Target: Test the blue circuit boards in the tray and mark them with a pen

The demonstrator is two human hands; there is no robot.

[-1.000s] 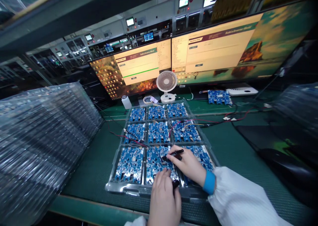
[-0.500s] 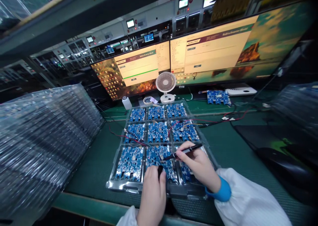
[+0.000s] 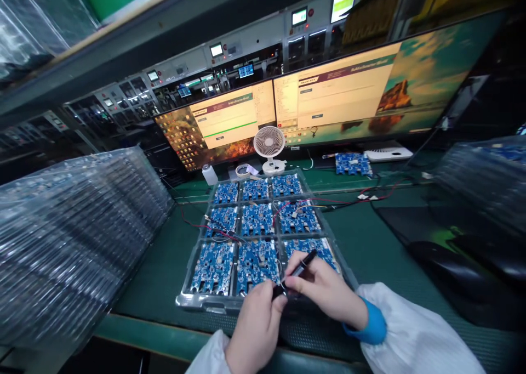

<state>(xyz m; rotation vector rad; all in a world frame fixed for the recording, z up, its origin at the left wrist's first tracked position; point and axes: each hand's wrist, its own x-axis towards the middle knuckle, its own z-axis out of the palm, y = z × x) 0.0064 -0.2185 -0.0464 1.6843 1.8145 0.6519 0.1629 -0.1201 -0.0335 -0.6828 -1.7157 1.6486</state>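
Pen and grip: I see the black pen (image 3: 296, 272) pinched in the fingers of my right hand (image 3: 326, 292), slanting up toward 1 o'clock; my left hand (image 3: 255, 330) is closed on the pen's lower end at 7 o'clock; both hands meet over the near edge of the tray (image 3: 205, 302)
Pen look: slim, black, glossy; its lower end is hidden under my left fingertips
Tray: clear plastic, nine pockets, a blue circuit board (image 3: 213, 267) in each; red and black wires (image 3: 222, 231) cross the middle row
Surroundings: at 12 o'clock a small white fan (image 3: 269, 143) before two monitors (image 3: 329, 94); at 9 o'clock a stack of clear trays (image 3: 69, 237); at 3 o'clock a dark mouse (image 3: 444, 259); green mat (image 3: 160, 264) beneath
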